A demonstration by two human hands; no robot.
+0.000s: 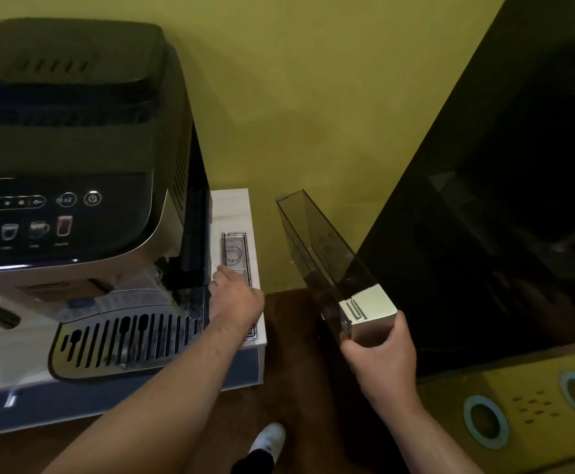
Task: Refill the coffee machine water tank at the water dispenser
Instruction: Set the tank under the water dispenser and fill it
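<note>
The black coffee machine [81, 165] stands on a white counter at the left. My right hand [380, 354] is shut on the silver front end of the long smoked-plastic water tank [317, 248], which is out of the machine and hangs tilted in the air between the counter and the black water dispenser [505, 217]. The tank's transparent lid [236, 260] lies flat on the counter to the right of the machine. My left hand [236, 295] rests on the near part of that lid, fingers spread and curled over it; whether it grips the lid I cannot tell.
The counter's right edge [260, 302] ends just beside the lid. The dispenser's top panel with two ringed buttons [486, 422] sits at the bottom right. A yellow-green wall is behind. My white shoe [269, 439] stands on the dark floor below.
</note>
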